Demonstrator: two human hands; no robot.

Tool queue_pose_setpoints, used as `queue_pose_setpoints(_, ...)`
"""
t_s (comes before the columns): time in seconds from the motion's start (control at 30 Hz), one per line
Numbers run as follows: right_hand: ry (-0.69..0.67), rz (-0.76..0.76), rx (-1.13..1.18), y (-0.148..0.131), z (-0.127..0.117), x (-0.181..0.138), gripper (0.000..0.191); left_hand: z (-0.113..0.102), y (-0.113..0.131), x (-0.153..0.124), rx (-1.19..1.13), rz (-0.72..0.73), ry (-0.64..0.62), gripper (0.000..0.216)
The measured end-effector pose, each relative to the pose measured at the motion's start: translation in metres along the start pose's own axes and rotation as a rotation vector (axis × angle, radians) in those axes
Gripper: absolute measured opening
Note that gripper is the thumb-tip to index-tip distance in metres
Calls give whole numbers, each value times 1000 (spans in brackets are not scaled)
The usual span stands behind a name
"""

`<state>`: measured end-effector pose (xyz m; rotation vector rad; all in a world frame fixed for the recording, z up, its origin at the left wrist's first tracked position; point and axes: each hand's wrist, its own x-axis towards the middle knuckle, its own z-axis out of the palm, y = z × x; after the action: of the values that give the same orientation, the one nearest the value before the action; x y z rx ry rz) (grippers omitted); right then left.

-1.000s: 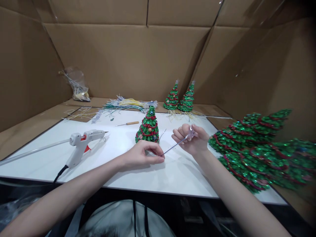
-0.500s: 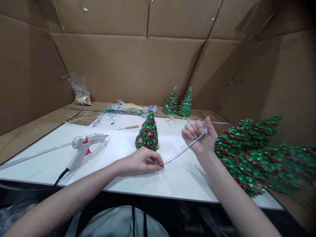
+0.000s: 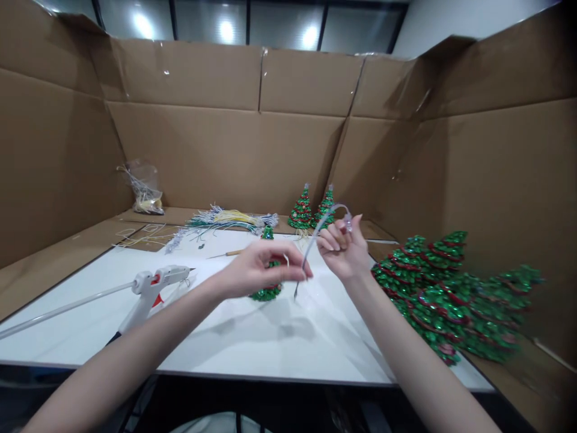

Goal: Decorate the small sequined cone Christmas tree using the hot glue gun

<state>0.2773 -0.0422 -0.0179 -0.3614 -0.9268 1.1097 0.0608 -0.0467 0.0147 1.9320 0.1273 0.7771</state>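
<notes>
A thin, pale wire-like strand (image 3: 316, 231) arcs between my two hands above the white board. Its lower part is pinched between the thumb and fingers of my left hand (image 3: 265, 267), and a short tail hangs below them. My right hand (image 3: 343, 249), palm turned up, grips a small shiny purplish piece (image 3: 347, 223) at the strand's other end; its exact shape is too small to make out. Behind my left hand stands a little green Christmas tree (image 3: 265, 293) with red garland, largely covered by that hand.
A white glue gun (image 3: 155, 285) with a long glue stick lies at left. Behind are an awl (image 3: 233, 253), a bundle of coloured strands (image 3: 229, 219), a plastic bag (image 3: 146, 186) and two small trees (image 3: 301, 209). Several larger trees (image 3: 451, 300) lie at right. Cardboard walls (image 3: 216, 138) enclose the board.
My left hand has risen from the board and now covers much of the small tree. The strand has gone from a shallow sag to an upward arch. The view has tilted up.
</notes>
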Motion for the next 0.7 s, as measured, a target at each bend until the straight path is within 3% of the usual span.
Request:
queue_pose_setpoints(0.13, -14, 105, -24, 23, 9, 5, 41, -25, 14, 30, -84, 151, 281, 16)
queue_pose_setpoints(0.4, -49, 288, -143, 53, 20, 18, 47, -61, 13, 61, -41, 135, 361, 12)
queue_pose_setpoints(0.53, -85, 214, -246, 55, 30, 23, 41, -69, 3, 70, -63, 136, 374, 10)
queue_pose_setpoints(0.7, -164, 36, -537, 53, 40, 32, 30, -78, -5, 79, -65, 122, 383, 9)
